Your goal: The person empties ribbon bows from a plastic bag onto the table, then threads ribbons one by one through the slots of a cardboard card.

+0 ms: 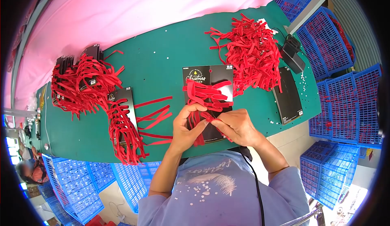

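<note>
A black "Christmas" printed card (203, 75) lies on the green table before me, with several red velvet ribbons (207, 95) across its upper part. My left hand (187, 124) rests over the card's left side, thumb and forefinger closed on a red ribbon. Close beside it, my right hand (239, 128) pinches the same ribbon near the card's lower middle. The fingers hide exactly how the ribbon is fastened there. Left of my hands lies another card (129, 112) covered in red ribbons, some with ends trailing over the table.
A heap of loose red ribbons (252, 51) lies at the back right. Next to it are a black device (293, 53) with a cable and black cards (289, 98). Stacked ribboned cards (81, 80) stand at left. Blue plastic crates (341, 104) surround the green table (158, 76).
</note>
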Action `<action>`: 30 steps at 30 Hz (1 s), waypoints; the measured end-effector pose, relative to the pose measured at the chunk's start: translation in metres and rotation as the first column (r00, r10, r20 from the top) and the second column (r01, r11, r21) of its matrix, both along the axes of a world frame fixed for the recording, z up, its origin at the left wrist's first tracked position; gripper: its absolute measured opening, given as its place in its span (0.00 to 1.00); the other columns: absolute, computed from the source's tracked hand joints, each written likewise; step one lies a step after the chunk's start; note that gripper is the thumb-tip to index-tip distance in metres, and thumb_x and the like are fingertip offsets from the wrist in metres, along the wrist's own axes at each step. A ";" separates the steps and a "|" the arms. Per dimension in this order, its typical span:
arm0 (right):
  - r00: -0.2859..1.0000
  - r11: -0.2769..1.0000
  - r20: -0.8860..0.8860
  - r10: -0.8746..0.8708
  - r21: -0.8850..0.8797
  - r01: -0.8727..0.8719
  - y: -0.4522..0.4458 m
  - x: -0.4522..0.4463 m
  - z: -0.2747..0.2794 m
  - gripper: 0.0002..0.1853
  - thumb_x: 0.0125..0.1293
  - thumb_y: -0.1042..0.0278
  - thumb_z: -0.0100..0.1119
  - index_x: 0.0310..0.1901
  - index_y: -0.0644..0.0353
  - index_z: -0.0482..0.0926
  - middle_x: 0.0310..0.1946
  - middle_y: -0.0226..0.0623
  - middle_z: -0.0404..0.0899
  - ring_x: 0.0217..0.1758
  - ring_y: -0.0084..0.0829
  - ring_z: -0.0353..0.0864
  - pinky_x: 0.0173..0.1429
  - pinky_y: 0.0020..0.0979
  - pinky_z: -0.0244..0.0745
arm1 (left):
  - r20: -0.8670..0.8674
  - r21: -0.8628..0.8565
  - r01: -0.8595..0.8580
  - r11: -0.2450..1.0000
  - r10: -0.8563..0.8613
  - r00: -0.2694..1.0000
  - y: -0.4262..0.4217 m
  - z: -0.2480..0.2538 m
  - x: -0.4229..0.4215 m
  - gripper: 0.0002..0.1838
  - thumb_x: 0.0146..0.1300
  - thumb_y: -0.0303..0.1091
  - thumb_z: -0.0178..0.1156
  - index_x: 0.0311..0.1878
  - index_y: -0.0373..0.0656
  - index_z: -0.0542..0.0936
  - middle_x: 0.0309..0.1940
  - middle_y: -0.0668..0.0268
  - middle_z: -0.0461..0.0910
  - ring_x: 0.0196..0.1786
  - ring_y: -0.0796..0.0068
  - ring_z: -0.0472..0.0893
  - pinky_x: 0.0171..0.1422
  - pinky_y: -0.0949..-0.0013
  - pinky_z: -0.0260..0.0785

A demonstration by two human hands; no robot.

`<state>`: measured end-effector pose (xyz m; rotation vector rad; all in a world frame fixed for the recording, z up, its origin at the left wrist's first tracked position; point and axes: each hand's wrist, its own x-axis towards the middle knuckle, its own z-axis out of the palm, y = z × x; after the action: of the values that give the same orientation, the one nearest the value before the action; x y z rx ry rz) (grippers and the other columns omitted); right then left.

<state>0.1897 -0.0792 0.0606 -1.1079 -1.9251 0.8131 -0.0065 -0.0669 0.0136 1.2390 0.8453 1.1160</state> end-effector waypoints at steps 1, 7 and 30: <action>1.000 1.000 -0.011 -0.006 -0.021 0.006 -0.001 0.000 0.001 0.16 0.69 0.69 0.62 0.24 0.62 0.71 0.13 0.38 0.64 0.15 0.40 0.65 0.21 0.39 0.57 | -0.013 0.012 0.000 1.000 0.000 1.000 0.000 -0.001 0.000 0.18 0.58 0.17 0.65 0.52 0.38 0.79 0.51 0.64 0.78 0.56 0.75 0.77 0.64 0.70 0.66; 0.994 0.980 -0.093 -0.054 -0.194 0.035 -0.003 -0.001 0.000 0.15 0.72 0.68 0.59 0.26 0.64 0.74 0.13 0.36 0.67 0.14 0.30 0.67 0.22 0.34 0.60 | -0.068 0.047 0.004 0.999 0.000 0.998 -0.002 -0.002 -0.002 0.19 0.57 0.16 0.65 0.52 0.38 0.78 0.52 0.64 0.78 0.56 0.76 0.77 0.63 0.70 0.67; 0.971 0.898 -0.196 -0.133 -0.438 0.035 -0.005 0.004 -0.013 0.14 0.73 0.64 0.60 0.31 0.65 0.79 0.17 0.27 0.74 0.19 0.15 0.70 0.23 0.27 0.65 | -0.104 0.115 0.066 0.991 -0.054 0.993 -0.005 0.007 -0.005 0.24 0.56 0.14 0.62 0.56 0.38 0.74 0.53 0.64 0.75 0.57 0.76 0.75 0.61 0.71 0.70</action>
<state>0.1937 -0.0837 0.0481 -1.2856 -1.5353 1.3002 -0.0118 -0.0718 0.0202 1.4203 0.8205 1.0751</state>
